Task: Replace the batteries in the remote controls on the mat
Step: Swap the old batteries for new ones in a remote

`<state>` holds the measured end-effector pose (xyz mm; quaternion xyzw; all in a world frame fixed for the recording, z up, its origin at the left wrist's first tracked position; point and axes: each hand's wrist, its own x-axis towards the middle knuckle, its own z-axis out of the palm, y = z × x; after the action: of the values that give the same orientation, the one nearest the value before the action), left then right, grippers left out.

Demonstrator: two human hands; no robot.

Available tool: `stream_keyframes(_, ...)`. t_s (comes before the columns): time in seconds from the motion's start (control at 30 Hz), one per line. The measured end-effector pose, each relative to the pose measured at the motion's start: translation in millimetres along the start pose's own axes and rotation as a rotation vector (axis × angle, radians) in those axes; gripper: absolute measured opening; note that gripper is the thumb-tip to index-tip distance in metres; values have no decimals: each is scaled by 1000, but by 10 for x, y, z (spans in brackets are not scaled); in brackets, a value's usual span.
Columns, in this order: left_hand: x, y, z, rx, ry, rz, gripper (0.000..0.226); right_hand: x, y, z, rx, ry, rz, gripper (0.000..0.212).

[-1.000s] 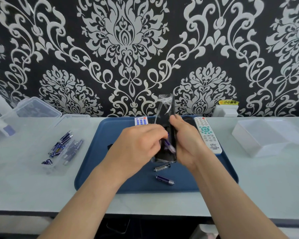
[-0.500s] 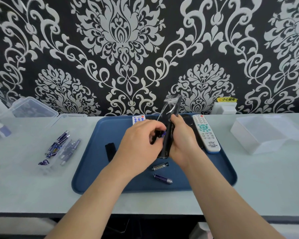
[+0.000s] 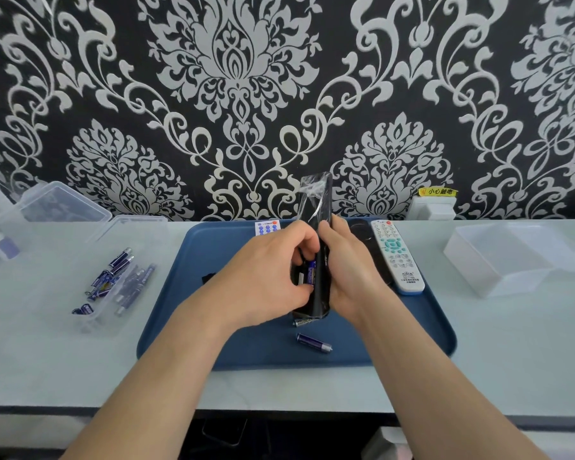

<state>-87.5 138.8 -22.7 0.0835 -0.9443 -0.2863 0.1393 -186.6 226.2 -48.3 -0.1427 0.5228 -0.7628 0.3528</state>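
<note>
Noted two loose batteries (image 3: 313, 342) lying on the near part of the blue mat (image 3: 186, 327). Just above, held the black remote (image 3: 321, 293) upright in the right hand (image 3: 352, 270), fingers wrapped round its edge. Pinched a purple battery (image 3: 309, 273) in the open compartment with the curled left hand (image 3: 263, 277). Judged best to match polarity, seat the spring end first, then press flat. Farther back, saw a white remote (image 3: 397, 257) on the mat.

I'm looking at what seems a room in a home: patterned black-and-silver wallpaper (image 3: 233, 78) is covering the wall behind a pale table (image 3: 30, 360). A white wall socket (image 3: 434, 209) is sitting low on it, with a clear plastic box (image 3: 472, 270) lying nearby.
</note>
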Motion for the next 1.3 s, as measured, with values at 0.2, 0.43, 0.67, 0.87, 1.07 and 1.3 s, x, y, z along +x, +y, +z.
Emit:
stream_keyframes(0.2,14,12,-11,-38,-17,-9,44,-18,0,16,-58,-12,-28,15)
stream_keyframes(0.43,11,14,-12,-228,45,-25,41,-8,24,3,-55,-63,-16,11)
stream_keyframes(0.67,2,100,81,-509,230,-72,41,34,7,-28,34,-38,-12,24)
stream_keyframes(0.87,-145,-100,-172,-386,12,-164,36,76,-120,-183,-53,106,-84,26)
stream_keyframes(1.07,-188,-13,119,144,-238,-120,30,43,-161,-275,-81,150,-89,25)
stream_keyframes(1.3,-200,-66,286,426,-348,-93,35,8,-189,-374,-107,130,-78,25)
